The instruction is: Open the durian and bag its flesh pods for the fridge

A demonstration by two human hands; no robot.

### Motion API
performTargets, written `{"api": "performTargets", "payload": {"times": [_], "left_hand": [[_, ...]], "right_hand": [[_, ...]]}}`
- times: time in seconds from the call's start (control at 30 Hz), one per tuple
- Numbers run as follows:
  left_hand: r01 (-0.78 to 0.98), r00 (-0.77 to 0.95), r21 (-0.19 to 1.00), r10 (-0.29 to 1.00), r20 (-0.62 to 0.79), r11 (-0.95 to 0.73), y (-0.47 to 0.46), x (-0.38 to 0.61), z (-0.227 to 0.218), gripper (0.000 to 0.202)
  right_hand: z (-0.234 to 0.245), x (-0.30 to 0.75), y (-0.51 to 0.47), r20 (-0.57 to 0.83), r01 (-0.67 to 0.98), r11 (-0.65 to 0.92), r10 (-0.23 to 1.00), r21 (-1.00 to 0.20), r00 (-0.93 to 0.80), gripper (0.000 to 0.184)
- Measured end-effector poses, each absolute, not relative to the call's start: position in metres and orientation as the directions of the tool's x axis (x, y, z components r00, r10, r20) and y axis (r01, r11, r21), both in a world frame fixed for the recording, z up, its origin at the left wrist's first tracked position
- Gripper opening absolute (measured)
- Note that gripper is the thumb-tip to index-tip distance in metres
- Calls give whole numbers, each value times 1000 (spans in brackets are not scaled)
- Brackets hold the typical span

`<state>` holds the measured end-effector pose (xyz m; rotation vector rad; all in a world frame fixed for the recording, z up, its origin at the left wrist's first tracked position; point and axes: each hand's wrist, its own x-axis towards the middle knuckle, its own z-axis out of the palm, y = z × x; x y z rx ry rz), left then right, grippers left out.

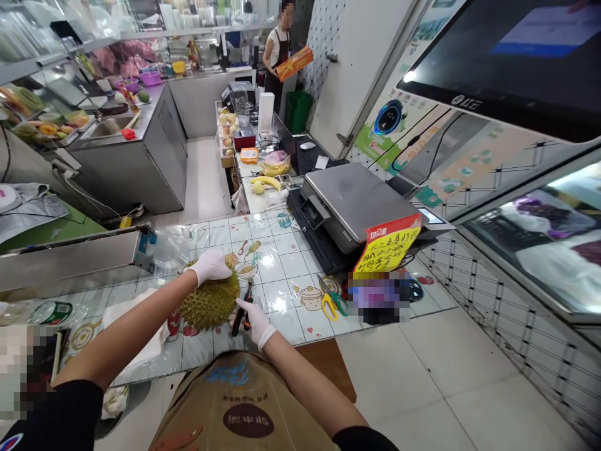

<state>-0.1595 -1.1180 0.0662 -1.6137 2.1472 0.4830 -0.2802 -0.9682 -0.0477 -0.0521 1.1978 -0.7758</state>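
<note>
A spiky green-brown durian (211,304) rests on the tablecloth in front of me. My left hand (212,266), in a white glove, grips the top of the fruit with its fingers curled. In my gloved right hand (253,321) is a pair of pliers (238,321) with black and orange handles, held just to the right of the durian. Its metal tip points away from me. White paper (136,326) lies at the durian's left, partly under my left forearm.
Scissors (330,307) with yellow and green handles lie to the right, near a scale (361,200) with a handwritten sign (387,247). A metal box-like bar (75,257) and a plastic bottle (54,312) are at left. Bananas (267,181) lie farther back. A person holds an orange box (295,64).
</note>
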Motion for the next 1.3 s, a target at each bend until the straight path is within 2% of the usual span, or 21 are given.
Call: {"api": "performTargets", "payload": {"times": [0.3,0.47,0.63,0.73,0.8,0.9,1.03,1.13,1.3], "left_hand": [[-962,-261,65,-825,-502,265,-1121,-160,61,49],[-961,-264,60,-822,-505,272,-1120,-162,66,47],[-964,-260,74,-863,-432,254,-1117,-168,79,41],[-958,-282,156,-896,-344,242,-1111,-164,86,37],[-939,-295,247,-932,-212,241,-1102,-153,86,43],[-876,-300,387,-954,31,288,-1080,-121,78,55],[-792,-239,498,-930,279,353,-1042,-73,54,60],[-775,-167,525,-915,368,353,-1018,-54,37,63],[-770,-41,555,-893,449,315,-994,-54,15,64]], "right_hand": [[-52,-273,-971,-806,530,730,-576,-431,137,25],[-45,-274,-974,-798,534,712,-593,-456,108,20],[-36,-279,-975,-762,544,638,-647,-545,-5,26],[-29,-286,-975,-727,528,591,-683,-610,-75,34],[-23,-291,-974,-655,445,537,-737,-717,-166,34],[-18,-297,-971,-483,228,432,-835,-872,-263,31],[-17,-299,-962,-358,124,341,-920,-932,-162,30],[-17,-302,-951,-259,19,258,-960,-966,-105,34],[-13,-321,-921,-109,-286,96,-994,-953,28,62]]}}
